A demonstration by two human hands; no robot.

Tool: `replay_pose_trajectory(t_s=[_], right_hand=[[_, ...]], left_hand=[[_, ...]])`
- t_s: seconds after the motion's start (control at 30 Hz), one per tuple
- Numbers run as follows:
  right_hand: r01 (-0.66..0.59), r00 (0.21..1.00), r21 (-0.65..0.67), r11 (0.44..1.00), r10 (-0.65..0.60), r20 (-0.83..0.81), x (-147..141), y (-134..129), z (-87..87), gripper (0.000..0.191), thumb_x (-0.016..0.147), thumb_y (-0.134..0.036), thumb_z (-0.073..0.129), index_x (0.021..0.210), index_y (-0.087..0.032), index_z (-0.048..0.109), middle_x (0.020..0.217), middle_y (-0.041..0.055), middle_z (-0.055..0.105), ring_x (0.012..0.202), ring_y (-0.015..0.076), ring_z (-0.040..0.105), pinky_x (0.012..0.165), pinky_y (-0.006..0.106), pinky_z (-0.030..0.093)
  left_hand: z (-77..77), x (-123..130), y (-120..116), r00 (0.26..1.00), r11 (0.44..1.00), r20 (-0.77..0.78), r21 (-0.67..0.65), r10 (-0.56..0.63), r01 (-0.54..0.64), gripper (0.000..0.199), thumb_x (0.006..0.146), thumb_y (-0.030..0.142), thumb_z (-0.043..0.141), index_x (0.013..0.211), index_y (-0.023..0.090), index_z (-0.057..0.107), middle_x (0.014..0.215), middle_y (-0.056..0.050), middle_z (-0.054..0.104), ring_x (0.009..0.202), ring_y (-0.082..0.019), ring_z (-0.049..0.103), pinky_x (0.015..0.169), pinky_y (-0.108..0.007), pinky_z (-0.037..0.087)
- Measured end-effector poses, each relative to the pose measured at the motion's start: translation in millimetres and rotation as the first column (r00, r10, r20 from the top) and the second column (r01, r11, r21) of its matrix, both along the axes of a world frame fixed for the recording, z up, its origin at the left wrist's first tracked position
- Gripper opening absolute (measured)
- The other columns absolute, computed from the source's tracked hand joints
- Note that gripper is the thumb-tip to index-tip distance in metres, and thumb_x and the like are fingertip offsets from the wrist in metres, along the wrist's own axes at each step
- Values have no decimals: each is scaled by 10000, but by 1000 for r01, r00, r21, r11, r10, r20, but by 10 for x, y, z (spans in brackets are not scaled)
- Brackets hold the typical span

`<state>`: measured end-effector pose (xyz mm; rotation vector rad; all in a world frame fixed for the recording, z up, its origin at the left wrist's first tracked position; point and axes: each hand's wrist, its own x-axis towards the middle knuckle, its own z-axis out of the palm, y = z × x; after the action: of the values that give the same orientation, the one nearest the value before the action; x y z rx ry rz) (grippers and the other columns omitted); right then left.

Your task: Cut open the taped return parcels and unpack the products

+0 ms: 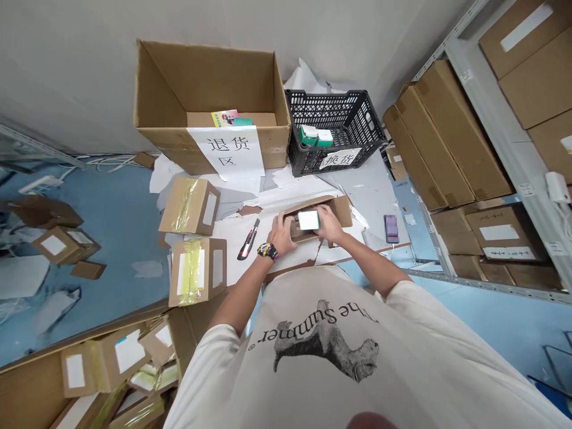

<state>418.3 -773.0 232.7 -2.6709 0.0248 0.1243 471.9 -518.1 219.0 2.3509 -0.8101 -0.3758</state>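
Now: a small box comes out of an opened parcel

On the far left, sealed parcels [190, 205] with yellow tape lie on the blue floor and on the white paper. Next, a red and black utility knife [248, 239] rests on the paper, just beside the left hand [282, 232]. This hand, with a wristwatch [267, 251], presses the left side of the open carton [319, 214] and seems to steady it; I cannot tell if its fingers truly close on the flap. The right hand [329, 225] grasps a small white and green box [309, 220], which sits at the mouth of the carton, between both hands. I judge the step is unpacking. The next move probably needs a clean lift and a choice of place: behind stand the big cardboard box [210, 101] with a paper label and, further right, the black crate [335, 128] holding similar green boxes. A phone [391, 228] lies at the right.
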Motion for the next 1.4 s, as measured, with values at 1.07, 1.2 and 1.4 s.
replay_pose_trajectory(t_s=[1.07, 1.2, 1.4], right_hand=[[-197, 978, 565, 801, 198, 60, -975, -554, 218, 850, 891, -232, 856, 1651, -242, 476, 1607, 190, 625, 1449, 370, 639, 1189, 535, 548], [-271, 959, 411, 871, 281, 37, -965, -478, 118, 552, 1024, -217, 722, 1568, -219, 624, 1587, 162, 644, 1460, 317, 631, 1224, 487, 532], [-343, 937, 18, 939, 344, -62, -882, -309, 286, 407, 1121, -281, 678, 1524, -233, 713, 1642, 141, 637, 1433, 319, 609, 1131, 461, 589]], left_hand=[[-190, -1140, -828, 944, 932, -262, -247, 200, -266, 762, 836, 381, 957, 1488, 248, 586, 1418, -130, 778, 1254, -339, 777, 1032, -474, 665], [-600, -1141, -752, 913, 949, -276, -19, 299, -316, 751, 798, 249, 926, 1471, 224, 593, 1386, -143, 793, 1253, -362, 786, 1058, -482, 645], [-869, -1100, -604, 935, 968, -267, -22, 235, -250, 871, 784, 221, 925, 1572, 237, 556, 1477, -136, 763, 1311, -345, 774, 1107, -459, 622]])
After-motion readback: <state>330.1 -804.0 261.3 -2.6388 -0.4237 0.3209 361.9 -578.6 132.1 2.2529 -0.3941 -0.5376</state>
